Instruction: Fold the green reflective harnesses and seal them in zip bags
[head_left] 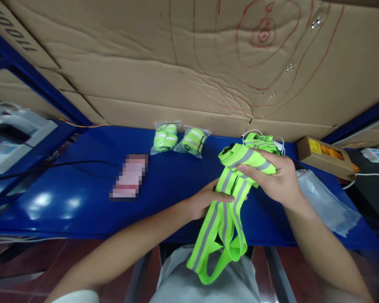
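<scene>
A neon-green strap vest with grey reflective stripes hangs over the front edge of the blue table. My right hand grips its folded upper end above the tabletop. Lower down, my left hand pinches the strap bundle, thumb on top. Loose loops of the vest dangle below the table edge toward my lap.
Two bagged green vests lie at the back of the table. A pixelated pink rectangle lies at left. Empty clear bags sit at right, beside a cardboard box and white cable. Cardboard sheets line the wall behind.
</scene>
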`<state>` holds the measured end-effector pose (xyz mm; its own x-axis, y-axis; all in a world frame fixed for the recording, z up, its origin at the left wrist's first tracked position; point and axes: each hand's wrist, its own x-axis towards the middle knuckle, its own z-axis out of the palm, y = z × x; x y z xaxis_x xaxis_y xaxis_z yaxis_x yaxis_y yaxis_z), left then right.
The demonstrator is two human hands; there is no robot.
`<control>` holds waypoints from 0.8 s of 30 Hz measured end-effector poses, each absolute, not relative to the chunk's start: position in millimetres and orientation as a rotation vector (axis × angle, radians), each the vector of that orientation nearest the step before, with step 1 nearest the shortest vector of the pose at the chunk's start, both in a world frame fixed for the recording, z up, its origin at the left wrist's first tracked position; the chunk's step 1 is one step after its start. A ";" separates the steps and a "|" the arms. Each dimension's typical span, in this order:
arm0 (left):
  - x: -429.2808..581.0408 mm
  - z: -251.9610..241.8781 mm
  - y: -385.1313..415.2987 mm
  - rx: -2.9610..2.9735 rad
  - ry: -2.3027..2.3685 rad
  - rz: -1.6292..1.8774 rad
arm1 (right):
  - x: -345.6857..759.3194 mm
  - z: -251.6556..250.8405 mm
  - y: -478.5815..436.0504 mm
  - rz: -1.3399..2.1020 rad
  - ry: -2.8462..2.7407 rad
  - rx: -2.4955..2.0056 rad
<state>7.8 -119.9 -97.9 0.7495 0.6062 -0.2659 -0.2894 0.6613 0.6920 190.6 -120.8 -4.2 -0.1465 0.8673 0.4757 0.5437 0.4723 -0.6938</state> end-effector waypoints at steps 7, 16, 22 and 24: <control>16.2 -111.3 -125.2 0.693 0.498 0.427 | 208.6 -23.8 -116.1 0.133 -2.246 -0.987; 5.3 -95.1 -105.0 0.688 0.596 0.514 | 218.8 -65.5 -106.2 -0.570 -2.575 -0.767; 1.5 -98.2 -101.9 0.635 0.686 0.556 | 209.8 -76.0 -105.4 -0.296 -2.623 -0.915; 1.9 -102.9 -100.1 0.662 0.734 0.557 | 209.7 -71.3 -107.3 -0.039 -2.639 -0.957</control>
<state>1.9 -100.1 -102.9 0.6193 0.6630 -0.4206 -0.2272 0.6641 0.7123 209.7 -107.3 -71.3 -0.7187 0.6187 0.3175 0.6277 0.7736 -0.0866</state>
